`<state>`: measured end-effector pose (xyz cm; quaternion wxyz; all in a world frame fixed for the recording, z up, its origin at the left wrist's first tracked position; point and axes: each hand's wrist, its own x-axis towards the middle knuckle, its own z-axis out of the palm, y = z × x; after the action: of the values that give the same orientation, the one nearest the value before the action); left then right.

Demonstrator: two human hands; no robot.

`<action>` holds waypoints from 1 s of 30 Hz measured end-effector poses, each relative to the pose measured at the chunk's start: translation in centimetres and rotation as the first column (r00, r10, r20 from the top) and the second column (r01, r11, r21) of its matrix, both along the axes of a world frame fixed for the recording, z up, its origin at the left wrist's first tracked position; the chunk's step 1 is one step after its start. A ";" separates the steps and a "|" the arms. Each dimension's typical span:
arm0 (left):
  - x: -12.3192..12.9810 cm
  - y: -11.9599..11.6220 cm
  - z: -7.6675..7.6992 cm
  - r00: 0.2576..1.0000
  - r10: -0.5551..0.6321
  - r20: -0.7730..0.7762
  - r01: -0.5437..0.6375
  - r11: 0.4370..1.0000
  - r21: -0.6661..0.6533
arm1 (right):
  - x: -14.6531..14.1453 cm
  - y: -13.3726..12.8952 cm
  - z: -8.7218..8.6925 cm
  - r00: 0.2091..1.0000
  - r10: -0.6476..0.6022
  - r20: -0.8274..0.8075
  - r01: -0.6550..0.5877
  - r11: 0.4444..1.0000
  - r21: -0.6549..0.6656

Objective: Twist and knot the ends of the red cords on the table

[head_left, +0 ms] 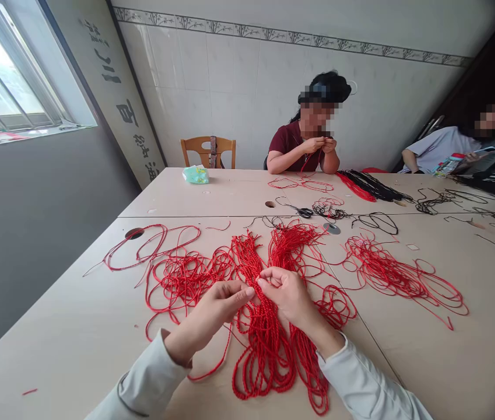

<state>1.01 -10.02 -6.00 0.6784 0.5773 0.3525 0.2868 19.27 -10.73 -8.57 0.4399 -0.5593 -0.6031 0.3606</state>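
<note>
**Head view of two hands at a hank of cord.** We see the left hand [210, 315] and the right hand [288, 297] close together, their fingertips [261, 281] almost meeting above a twisted red cord bundle [264, 344]. We cannot tell whether they grip a strand. The bundle lies on the bench [55, 344], between and beneath the hands. Its long axis runs from near the bench's near edge toward the far side. The right hand lies over the bundle, and the left hand is at its left side. Loose red cord loops [177, 280] spread left of the bundle, and a second mass of red cord [398, 277] lies well to the right. Between the bundle and the far side we note black cord [376, 223], scissors [305, 212] and a metal disc [332, 228]. Open bench remains at the near left corner, beyond the left sleeve [142, 379], and at the near right, beyond the right sleeve [361, 379]. Across the bench, a co-worker [304, 140] holds red cord up in both hands.
</note>
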 end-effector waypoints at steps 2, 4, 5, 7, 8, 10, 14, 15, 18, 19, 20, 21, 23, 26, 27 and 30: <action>0.0 -0.2 0.2 0.989 0.007 0.147 0.009 0.994 -0.113 | -0.2 -0.1 0.0 0.999 0.022 -0.023 -0.022 1.000 -0.010; 0.1 -0.4 0.2 0.982 0.103 0.159 -0.087 0.991 -0.104 | -0.4 -0.2 0.0 0.997 0.046 -0.055 -0.047 0.999 -0.025; 0.3 -0.5 0.1 0.982 0.160 0.099 -0.157 0.987 -0.036 | -0.4 -0.3 0.0 0.996 0.055 -0.072 -0.058 0.998 -0.034; 0.5 -0.6 -0.1 0.959 0.265 -0.096 -0.242 0.949 0.204 | -0.5 -0.3 0.1 0.994 0.055 -0.091 -0.059 0.997 -0.043; 0.6 -0.6 -0.3 0.930 0.312 -0.194 -0.233 0.910 0.344 | -0.5 -0.3 0.1 0.995 0.049 -0.090 -0.052 0.998 -0.038; 0.7 -0.7 -0.6 0.861 0.392 -0.324 -0.158 0.812 0.561 | -0.5 -0.4 0.3 0.998 0.025 -0.063 -0.026 1.000 -0.009; 0.7 -0.7 -1.0 0.844 0.411 -0.345 -0.121 0.772 0.623 | -0.7 -0.6 0.3 0.999 0.033 0.020 -0.033 0.999 0.024; 0.7 -0.8 -1.1 0.864 0.389 -0.321 -0.147 0.803 0.578 | -0.8 -0.7 0.3 0.998 0.048 0.031 -0.049 0.999 0.024; 1.0 -0.9 -1.4 0.908 0.347 -0.234 -0.213 0.865 0.454 | -1.1 -0.9 0.1 0.998 0.068 0.013 -0.068 0.997 0.021; 1.1 -0.9 -1.5 0.913 0.346 -0.216 -0.222 0.866 0.449 | -1.2 -0.9 0.0 0.998 0.065 0.000 -0.065 0.998 0.015; 1.2 -0.9 -1.7 0.914 0.349 -0.206 -0.224 0.859 0.460 | -1.3 -0.9 -0.1 0.998 0.062 -0.013 -0.062 0.998 0.007; 1.3 -0.9 -1.8 0.913 0.355 -0.203 -0.222 0.847 0.483 | -1.4 -0.8 -0.1 0.998 0.062 -0.020 -0.062 0.998 0.001; 1.4 -0.9 -2.1 0.906 0.370 -0.204 -0.208 0.812 0.545 | -1.5 -0.7 -0.2 0.998 0.063 -0.016 -0.063 0.998 0.003; 1.2 -0.9 -2.2 0.890 0.390 -0.236 -0.143 0.731 0.668 | -1.7 -0.6 -0.2 0.997 0.071 -0.009 -0.071 0.997 0.021; 1.2 -0.9 -2.2 0.886 0.391 -0.249 -0.109 0.698 0.708 | -1.8 -0.6 -0.1 0.997 0.076 -0.008 -0.076 0.997 0.022; 1.0 -1.0 -2.0 0.886 0.374 -0.273 -0.018 0.618 0.786 | -1.7 -0.7 0.1 0.996 0.090 -0.019 -0.089 0.996 0.010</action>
<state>1.98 -10.98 -8.02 0.2431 0.8123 0.3945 0.3543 17.55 -11.40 -8.44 0.4316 -0.5262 -0.6250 0.3824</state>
